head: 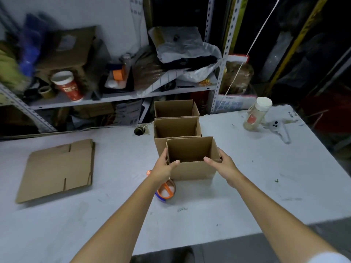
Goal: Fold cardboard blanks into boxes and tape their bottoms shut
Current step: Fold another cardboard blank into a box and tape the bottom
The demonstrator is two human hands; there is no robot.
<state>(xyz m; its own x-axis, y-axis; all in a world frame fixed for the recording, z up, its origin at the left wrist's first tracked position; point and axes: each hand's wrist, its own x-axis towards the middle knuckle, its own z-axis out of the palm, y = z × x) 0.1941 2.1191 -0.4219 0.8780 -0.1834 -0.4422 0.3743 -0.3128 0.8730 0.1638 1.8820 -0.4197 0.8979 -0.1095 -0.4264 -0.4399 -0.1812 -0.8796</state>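
- Head view: the nearest box (pixel 191 168), made of brown corrugated cardboard, is seen standing upright and open-topped on the pale grey, scuffed surface (pixel 247 186), with its top flaps raised.
- Its upper left corner is held by the left hand (pixel 165 166): the thumb is laid over the near rim and the fingers are curled round the left wall, so the grip is closed on the cardboard.
- Its upper right corner is held the same way by the right hand (pixel 222 164), whose grip is also closed on the box.
- A middle box (pixel 176 128) is set right behind it, seemingly touching, and a far box (pixel 174 109) is placed at the back edge; both are rectangular and open-topped.
- A tape roll (pixel 165 190) in an orange and blue plastic holder is partly hidden under the left wrist, just beside the nearest box.
- A flat stack of slotted cardboard blanks (pixel 57 168) is laid well to the left.
- A clear jar (pixel 256 114) with a white lid is seen at the back right.
- A slotted metal shelf (pixel 114 97) behind carries a red paper cup (pixel 68 86).
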